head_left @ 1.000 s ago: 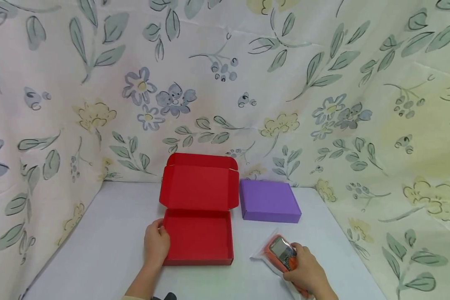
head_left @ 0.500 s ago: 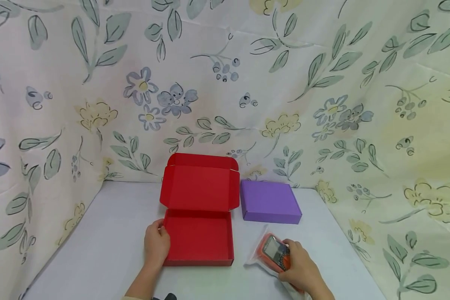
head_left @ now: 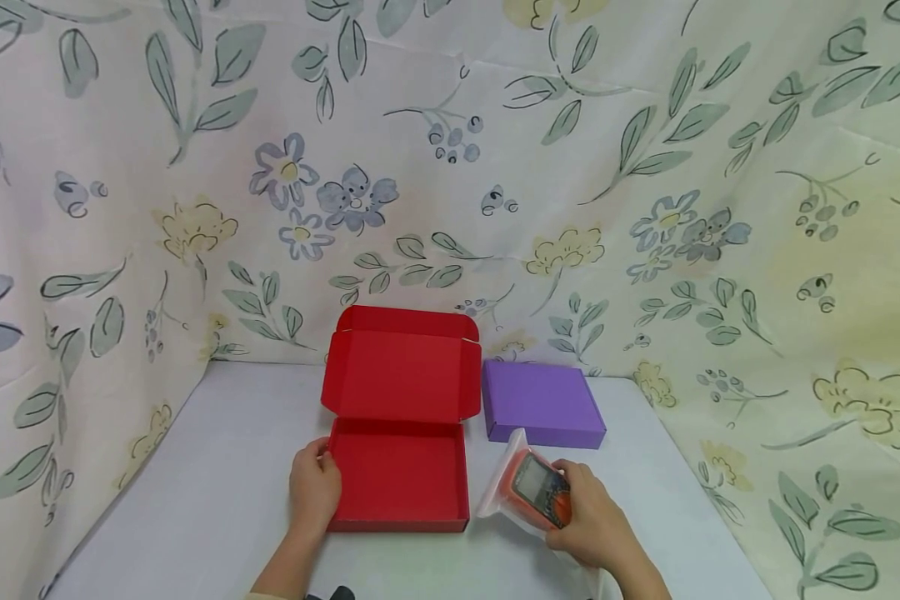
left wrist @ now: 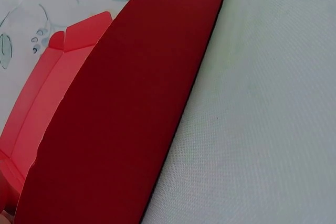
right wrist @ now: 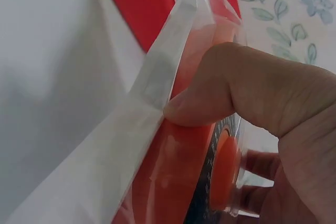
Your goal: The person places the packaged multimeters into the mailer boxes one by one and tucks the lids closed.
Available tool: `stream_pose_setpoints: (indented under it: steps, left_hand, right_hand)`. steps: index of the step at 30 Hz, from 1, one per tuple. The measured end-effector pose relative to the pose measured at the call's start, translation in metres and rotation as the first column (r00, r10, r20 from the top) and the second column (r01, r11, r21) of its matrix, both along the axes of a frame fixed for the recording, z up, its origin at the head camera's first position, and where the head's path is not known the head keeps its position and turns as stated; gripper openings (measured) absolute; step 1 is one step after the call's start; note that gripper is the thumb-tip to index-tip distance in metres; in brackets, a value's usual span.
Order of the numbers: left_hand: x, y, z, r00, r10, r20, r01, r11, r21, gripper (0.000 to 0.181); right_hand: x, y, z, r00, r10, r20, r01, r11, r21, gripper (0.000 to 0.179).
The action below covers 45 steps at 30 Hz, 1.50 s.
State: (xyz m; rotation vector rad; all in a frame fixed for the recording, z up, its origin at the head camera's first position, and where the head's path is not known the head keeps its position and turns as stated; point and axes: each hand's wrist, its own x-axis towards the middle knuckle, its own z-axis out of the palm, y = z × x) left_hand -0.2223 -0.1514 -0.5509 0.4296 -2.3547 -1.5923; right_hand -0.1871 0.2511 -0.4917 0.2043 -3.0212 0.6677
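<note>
An orange multimeter (head_left: 538, 487) with a grey display and a dial lies inside a clear plastic bag (head_left: 501, 483). My right hand (head_left: 596, 521) grips it across the body, the thumb (right wrist: 199, 98) along one side and the fingers (right wrist: 260, 182) on the other. An open red cardboard box (head_left: 397, 475) stands just left of the multimeter, its lid (head_left: 401, 375) tilted back. My left hand (head_left: 315, 487) holds the box's left wall near its back corner. In the left wrist view the box's outer wall (left wrist: 115, 108) fills much of the picture, and only a sliver of the hand shows.
A closed purple box (head_left: 543, 404) lies behind the multimeter, right of the red lid. The white table (head_left: 217, 467) extends on both sides. A floral curtain (head_left: 435, 167) hangs behind and along the sides. Part of a small dark object (head_left: 341, 592) shows at the bottom edge.
My right hand has carried the bagged multimeter left and a little up, closer to the red box. The left hand has kept its hold on the box wall.
</note>
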Motion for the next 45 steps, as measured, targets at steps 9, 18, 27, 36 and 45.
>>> stream_pose_setpoints:
  steps: [9,18,27,36,45]
  left_hand:
    - [0.001,-0.001,0.001,1.000,0.003,0.008,-0.003,1.000,0.009,0.040]
    - [0.001,-0.001,0.001,1.000,0.001,0.013,-0.001,1.000,0.016,0.040]
    - [0.002,-0.001,0.002,0.999,0.005,0.032,-0.006,1.000,0.017,0.041]
    - [0.000,-0.002,0.003,0.999,0.008,0.036,-0.010,0.999,0.040,0.040]
    - [-0.001,-0.003,0.003,0.999,0.009,0.042,-0.012,0.998,0.059,0.040]
  right_hand:
    - [-0.009,-0.019,0.010,0.998,0.067,0.015,-0.066,0.997,-0.037,0.099]
    - [-0.020,-0.039,0.019,0.984,0.168,0.066,-0.163,0.983,-0.079,0.096]
    - [-0.028,-0.058,0.022,0.970,0.239,0.045,-0.237,0.971,-0.046,0.096]
    - [-0.036,-0.079,0.024,0.963,0.261,0.070,-0.258,0.965,-0.050,0.096]
    - [-0.045,-0.100,0.023,0.947,0.316,0.054,-0.316,0.949,-0.014,0.093]
